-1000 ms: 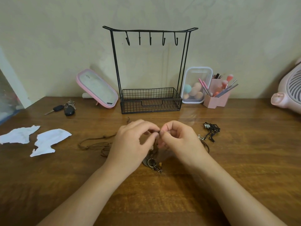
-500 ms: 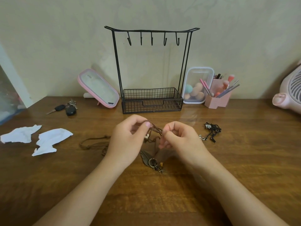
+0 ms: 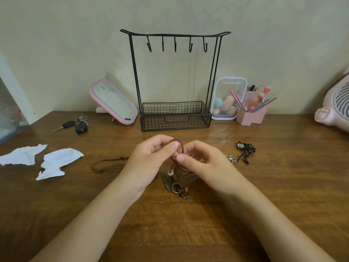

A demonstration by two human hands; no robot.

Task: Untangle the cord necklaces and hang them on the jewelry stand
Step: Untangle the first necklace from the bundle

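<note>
My left hand [image 3: 149, 159] and my right hand [image 3: 204, 163] meet over the wooden table, both pinching a loop of brown cord from the tangled brown necklaces [image 3: 174, 178]. A pale bead, a dark leaf pendant and small rings [image 3: 176, 187] lie just below the fingers. More brown cord [image 3: 107, 164] trails left on the table from under my left hand. A separate black cord necklace [image 3: 245, 151] lies in a heap to the right. The black wire jewelry stand [image 3: 175, 76] stands behind, its several hooks bare.
Two torn pieces of white paper [image 3: 56, 159] lie at the left. Car keys [image 3: 75, 125] and a pink mirror [image 3: 113, 102] sit left of the stand. A clear box of sponges [image 3: 227, 99], a pink brush holder [image 3: 252, 110] and a pink fan [image 3: 336, 103] are at the right.
Both hands have lifted slightly and drawn a loop of brown cord up between their fingertips. The bead and pendants now show below the fingers.
</note>
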